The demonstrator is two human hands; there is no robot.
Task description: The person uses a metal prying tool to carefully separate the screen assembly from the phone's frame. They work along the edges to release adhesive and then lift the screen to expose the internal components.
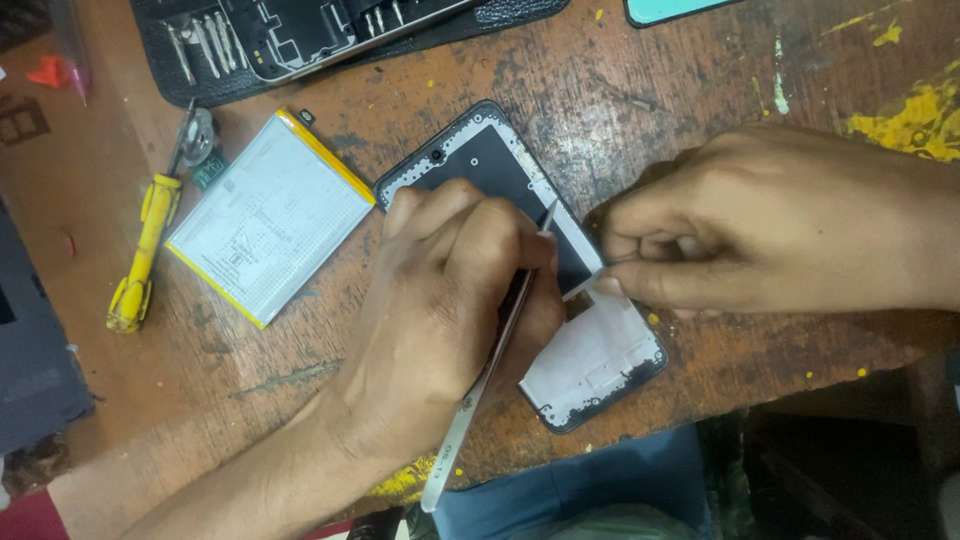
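An opened phone body (590, 365) with a dark frame and pale inner plate lies slanted on the worn wooden table (640, 90). My left hand (450, 300) rests on top of it and grips metal tweezers (480, 390), their tip pointing up near the phone's middle. My right hand (760, 235) comes in from the right, fingers pinched on a small pale strip (585, 288) at the phone's right edge. Part of the phone is hidden under my left hand.
A flat battery (270, 215) with yellow edges lies to the left. Beside it are a yellow-handled screwdriver (140, 255) and a small round metal part (198, 135). A black mat (180, 85) with tools and another disassembled phone (300, 35) is at the top.
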